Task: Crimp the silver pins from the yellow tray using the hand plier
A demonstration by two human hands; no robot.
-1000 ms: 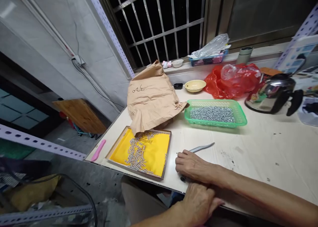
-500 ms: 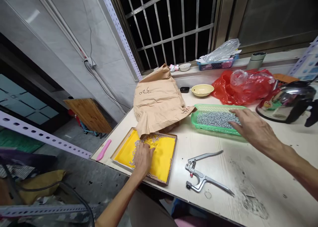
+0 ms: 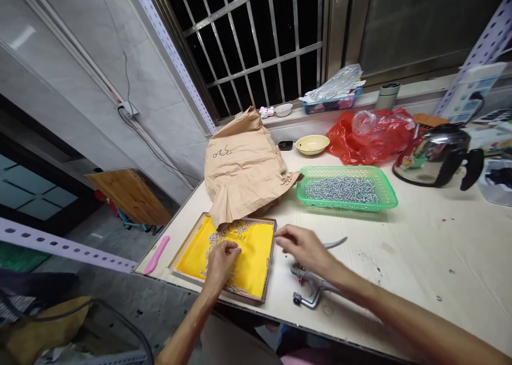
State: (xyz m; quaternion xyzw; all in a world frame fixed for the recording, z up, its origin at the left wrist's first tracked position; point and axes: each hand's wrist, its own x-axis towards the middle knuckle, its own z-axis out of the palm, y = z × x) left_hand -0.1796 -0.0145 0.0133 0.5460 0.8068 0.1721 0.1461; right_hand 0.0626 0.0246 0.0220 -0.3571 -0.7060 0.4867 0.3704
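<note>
My left hand [image 3: 222, 261] is over a shallow tray [image 3: 273, 258] lined with yellow cloth [image 3: 254, 264]. Its thumb and index finger are pinched together; whatever is between them is too small to make out. Small silvery metal pieces [image 3: 216, 238] lie heaped and scattered on the cloth around that hand. Just off the tray's right edge, my right hand [image 3: 306, 249] is held with its fingers slightly bent and apart, seemingly with nothing in them. Beneath the right hand and forearm lies a pair of metal pliers [image 3: 310, 295], partly covered.
A green basket [image 3: 386, 197] holds many more metal pieces [image 3: 340, 189]. A brown paper bag [image 3: 244, 168] overhangs the tray's back edge. A pink-handled tool [image 3: 157, 254] lies at left. Behind are a yellow bowl [image 3: 312, 144], red plastic bag [image 3: 372, 138] and kettle [image 3: 434, 154].
My right hand has moved left and down from the green basket to beside the tray, over the pliers. My left hand's thumb and finger have come together. The view has shifted slightly right.
</note>
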